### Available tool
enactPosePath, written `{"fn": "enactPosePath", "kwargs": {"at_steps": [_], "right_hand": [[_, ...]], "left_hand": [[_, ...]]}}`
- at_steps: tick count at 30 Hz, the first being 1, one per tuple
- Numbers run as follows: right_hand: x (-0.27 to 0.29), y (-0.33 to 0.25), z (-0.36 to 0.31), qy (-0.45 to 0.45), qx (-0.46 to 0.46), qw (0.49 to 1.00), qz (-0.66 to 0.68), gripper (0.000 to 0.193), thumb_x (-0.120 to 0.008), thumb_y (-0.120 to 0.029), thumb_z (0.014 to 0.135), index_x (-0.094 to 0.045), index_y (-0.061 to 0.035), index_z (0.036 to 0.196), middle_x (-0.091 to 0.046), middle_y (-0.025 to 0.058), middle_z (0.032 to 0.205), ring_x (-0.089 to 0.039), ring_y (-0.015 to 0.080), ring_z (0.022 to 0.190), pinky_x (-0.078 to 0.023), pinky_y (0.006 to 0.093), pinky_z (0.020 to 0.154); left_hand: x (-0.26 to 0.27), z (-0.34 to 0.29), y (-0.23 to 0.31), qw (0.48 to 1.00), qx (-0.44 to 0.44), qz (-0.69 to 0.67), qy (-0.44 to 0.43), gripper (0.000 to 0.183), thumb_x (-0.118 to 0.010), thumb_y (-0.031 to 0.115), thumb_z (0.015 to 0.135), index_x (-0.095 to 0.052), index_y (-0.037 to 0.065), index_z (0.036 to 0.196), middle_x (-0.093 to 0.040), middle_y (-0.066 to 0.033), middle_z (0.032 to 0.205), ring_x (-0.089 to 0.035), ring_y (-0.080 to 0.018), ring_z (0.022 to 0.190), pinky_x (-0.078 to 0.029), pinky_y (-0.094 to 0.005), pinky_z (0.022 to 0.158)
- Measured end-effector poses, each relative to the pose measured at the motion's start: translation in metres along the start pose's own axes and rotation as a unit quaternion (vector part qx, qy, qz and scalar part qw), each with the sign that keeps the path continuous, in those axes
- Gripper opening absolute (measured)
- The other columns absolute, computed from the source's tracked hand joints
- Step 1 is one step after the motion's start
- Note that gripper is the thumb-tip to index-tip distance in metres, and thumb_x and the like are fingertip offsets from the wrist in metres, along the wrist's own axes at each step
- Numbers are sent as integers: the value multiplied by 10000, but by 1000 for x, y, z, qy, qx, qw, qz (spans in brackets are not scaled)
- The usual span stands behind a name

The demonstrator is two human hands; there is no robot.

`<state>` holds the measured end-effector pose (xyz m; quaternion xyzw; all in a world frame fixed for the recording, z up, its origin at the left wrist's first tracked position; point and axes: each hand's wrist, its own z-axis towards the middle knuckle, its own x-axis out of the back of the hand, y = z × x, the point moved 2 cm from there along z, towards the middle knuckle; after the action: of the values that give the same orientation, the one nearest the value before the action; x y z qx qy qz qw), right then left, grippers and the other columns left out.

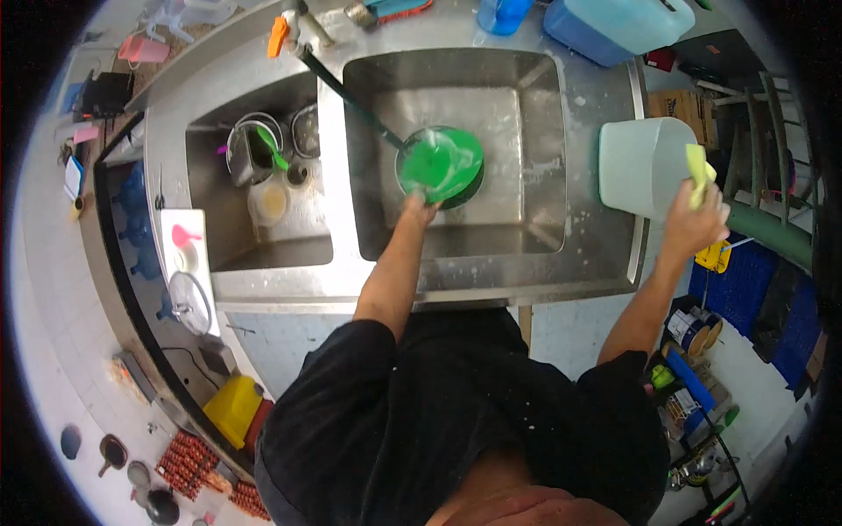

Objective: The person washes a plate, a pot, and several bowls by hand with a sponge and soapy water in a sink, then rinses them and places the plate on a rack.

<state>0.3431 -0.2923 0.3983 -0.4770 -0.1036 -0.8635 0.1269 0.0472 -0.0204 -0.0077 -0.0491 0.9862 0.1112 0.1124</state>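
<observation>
Green bowl (434, 167) is pinched at its near rim by left grip (421, 208), yellow sponge (697, 163) by right grip (696, 219); bowl could get dropped if it's slick.

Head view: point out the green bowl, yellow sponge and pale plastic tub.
Green bowl (452, 167): head view, on the middle of its round body.
Yellow sponge (696, 164): head view, on the part above the fingers.
Pale plastic tub (629, 167): head view, on its wall.

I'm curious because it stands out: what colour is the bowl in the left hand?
The bowl is bright green, best seen in the head view.
</observation>
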Motion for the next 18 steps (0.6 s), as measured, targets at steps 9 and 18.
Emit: {"fn": "enactPosePath", "kwargs": {"at_steps": [9, 18], "right_hand": [[-77, -155, -88, -233, 33, 856, 461, 267, -661, -216, 833, -632, -16, 1008, -638, 146, 961, -617, 234, 871, -478, 372, 762], [-226, -336, -232, -353, 207, 873, 266, 616, -396, -481, 934, -212, -253, 1475, -106, 118, 1545, -106, 302, 1420, -44, 525, 1129]], "left_hand": [[-8, -2, 40, 964, -101, -50, -243, 328, -553, 188, 917, -508, 32, 1202, -588, -125, 1081, -578, -307, 987, -493, -481, 868], [-30, -17, 71, 971, -129, 35, -200, 387, -509, 212, 934, -472, 0, 1256, -566, -133, 1179, -554, -259, 1078, -472, -392, 913]]}}
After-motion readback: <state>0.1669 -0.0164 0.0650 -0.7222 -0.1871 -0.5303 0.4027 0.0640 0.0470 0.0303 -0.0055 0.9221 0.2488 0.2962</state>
